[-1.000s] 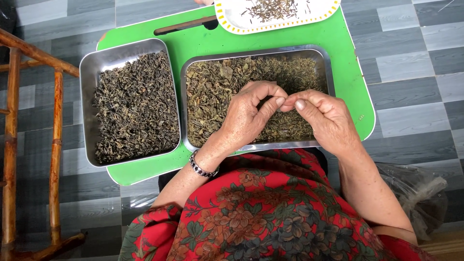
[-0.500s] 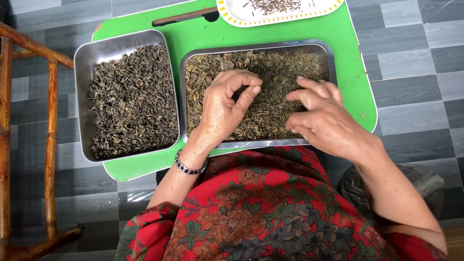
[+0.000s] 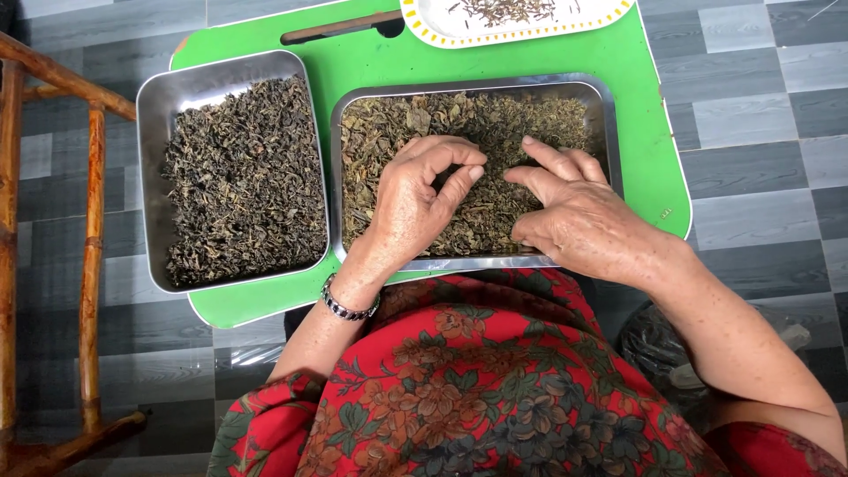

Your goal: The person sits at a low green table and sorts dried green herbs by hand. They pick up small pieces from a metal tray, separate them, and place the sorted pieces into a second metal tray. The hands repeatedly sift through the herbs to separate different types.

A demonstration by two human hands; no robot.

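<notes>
Head view, looking straight down from where the person sits: both hands rest in the right-hand metal tray (image 3: 602, 97), a shallow steel pan filled with dried tea leaves (image 3: 495, 119) of a brownish-green colour. That tray stands on a bright green table (image 3: 658, 168), its near edge just above the person's lap. The left hand (image 3: 415, 199) lies palm down on the leaves with the fingers (image 3: 442, 155) curled in toward the thumb, so the tips come close together in a loose pinch; whether a leaf is actually caught between them I cannot tell, since the fingers hide the spot. The right hand (image 3: 583, 221) sits just beside it, also on the leaves, its fingers stretched toward the left hand and lying close together, the fingertips pressed down onto the heap rather than closed on anything. The two hands are near each other but not touching. A beaded metal bracelet (image 3: 347, 306) circles the left wrist. To the left on the same table stands a second metal tray (image 3: 168, 93), holding a darker, more tightly curled batch of leaves (image 3: 247, 177) (noticeably darker than the ones under the hands). At the far edge of the table sits a white plate with a yellow patterned rim (image 3: 424, 22), carrying a small scatter of thin stalks (image 3: 508, 11). A wooden chair frame (image 3: 88, 265) stands at the left on the grey tiled floor (image 3: 751, 124), and the person wears a red flowered garment (image 3: 477, 380).
</notes>
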